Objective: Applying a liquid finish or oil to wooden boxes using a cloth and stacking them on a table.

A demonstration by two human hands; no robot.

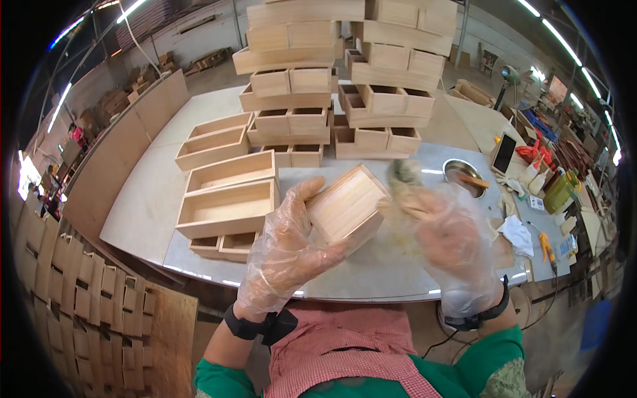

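Note:
My left hand [282, 242], in a clear plastic glove, is closed around a small pale wooden box [350, 202]. The box is tilted over the table, with one flat face turned up. Beside its right edge is my right hand [448, 225], gloved too and smeared by motion. Its fingers are closed on a blurred grey-green wad [403, 172], whose kind I cannot make out. Left of my left hand, open two-compartment wooden boxes [225, 209] rest on the table. A metal bowl [458, 166] with a reddish-brown stick across its rim stands past my right hand.
Tall stacks of wooden boxes [292, 99] rise at the back of the grey table [139, 212]. On the right lie a phone [504, 152], bottles [534, 176], a white cloth [516, 233] and an orange-handled tool [546, 247] with a cord. More boxes [86, 292] fill the lower left.

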